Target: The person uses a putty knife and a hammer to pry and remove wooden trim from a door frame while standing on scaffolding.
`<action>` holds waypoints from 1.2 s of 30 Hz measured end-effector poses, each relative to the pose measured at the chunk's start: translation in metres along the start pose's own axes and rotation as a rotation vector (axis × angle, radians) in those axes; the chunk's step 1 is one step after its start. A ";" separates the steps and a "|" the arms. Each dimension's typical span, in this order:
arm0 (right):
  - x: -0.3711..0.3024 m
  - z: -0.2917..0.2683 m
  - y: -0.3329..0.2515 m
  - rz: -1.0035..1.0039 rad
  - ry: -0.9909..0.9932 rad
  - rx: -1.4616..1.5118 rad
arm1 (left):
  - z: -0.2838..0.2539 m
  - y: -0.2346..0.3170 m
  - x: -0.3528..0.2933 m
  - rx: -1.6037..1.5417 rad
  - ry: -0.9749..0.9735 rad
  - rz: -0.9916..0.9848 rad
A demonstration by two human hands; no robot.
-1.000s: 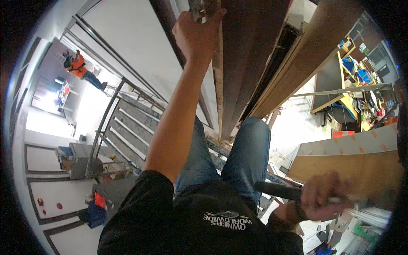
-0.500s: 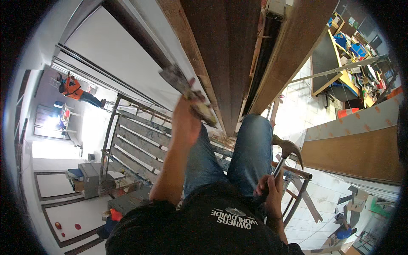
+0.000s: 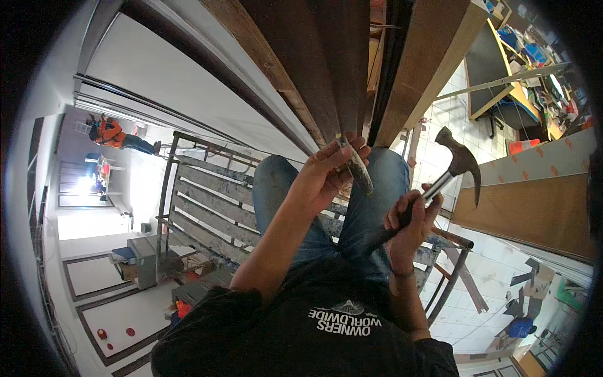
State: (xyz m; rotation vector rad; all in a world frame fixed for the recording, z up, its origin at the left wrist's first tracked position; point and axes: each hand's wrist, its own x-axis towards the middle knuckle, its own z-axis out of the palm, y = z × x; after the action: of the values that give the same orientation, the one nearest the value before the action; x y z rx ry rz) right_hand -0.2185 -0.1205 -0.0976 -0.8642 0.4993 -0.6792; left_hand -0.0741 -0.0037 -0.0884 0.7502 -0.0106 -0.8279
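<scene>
My left hand (image 3: 321,174) is closed around a scraper (image 3: 360,174) with a worn, dirty handle. It is held over my knees, close to the lower end of a brown wooden panel (image 3: 326,69). The scraper's blade is mostly hidden by my fingers and its angle. In my right hand (image 3: 411,223), the fingers wrap round the dark grip of a claw hammer (image 3: 463,160). The hammer's head stands out beyond my right knee, its claw curving down to the right.
A paint-spattered slatted scaffold platform (image 3: 210,213) lies below me, with a metal rail (image 3: 452,239) at right. Wooden frame members (image 3: 427,69) rise ahead. A brown board (image 3: 521,217) stands at right. A person in orange (image 3: 112,133) is far left; a cluttered desk (image 3: 493,69) stands far right.
My left hand has come down and right from the white wall side, turning the scraper so its blade no longer shows broadly. My right hand has lifted the hammer up and right.
</scene>
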 end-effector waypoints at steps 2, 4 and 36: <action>0.007 0.004 0.007 -0.039 -0.038 0.085 | 0.002 0.001 0.007 -0.040 0.016 0.001; 0.012 0.003 0.010 -0.048 -0.062 0.092 | 0.008 0.003 0.012 -0.011 0.107 0.045; 0.024 -0.025 0.037 0.030 -0.076 0.024 | 0.019 0.014 0.060 -0.018 0.082 0.260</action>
State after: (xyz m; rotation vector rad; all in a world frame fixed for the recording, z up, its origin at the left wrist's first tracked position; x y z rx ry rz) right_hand -0.2060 -0.1332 -0.1443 -0.8553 0.4341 -0.6212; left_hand -0.0289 -0.0495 -0.0817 0.7474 -0.0270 -0.5491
